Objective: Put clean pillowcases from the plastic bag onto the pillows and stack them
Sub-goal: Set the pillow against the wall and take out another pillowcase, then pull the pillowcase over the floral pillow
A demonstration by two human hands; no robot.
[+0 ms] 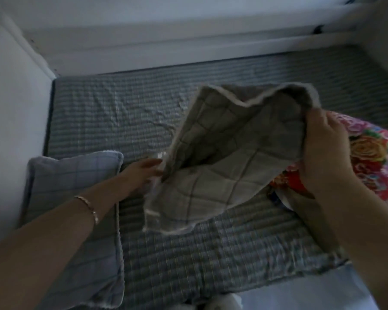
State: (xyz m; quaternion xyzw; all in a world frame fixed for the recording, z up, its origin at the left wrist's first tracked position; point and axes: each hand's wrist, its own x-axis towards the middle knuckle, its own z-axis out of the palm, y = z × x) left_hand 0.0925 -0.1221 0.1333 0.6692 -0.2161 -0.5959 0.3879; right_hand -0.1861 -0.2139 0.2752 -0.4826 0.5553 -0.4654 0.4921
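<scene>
Gripping the grey checked pillowcase (222,157) by its upper corner, my right hand (327,148) has its fingers curled round the cloth and holds it up over the bed (188,253). My left hand (143,173) reaches to the lower edge, where the clear plastic bag (152,214) seems to cling. Blur hides whether those fingers pinch anything. To do this well, I would peel the plastic fully away, find the open end and hold it wide with both hands. Then I would bring it to the flowered pillow (372,153) just beside it on the right. The blue checked pillow (76,198) on the left looks already covered, a likely base for the stack.
</scene>
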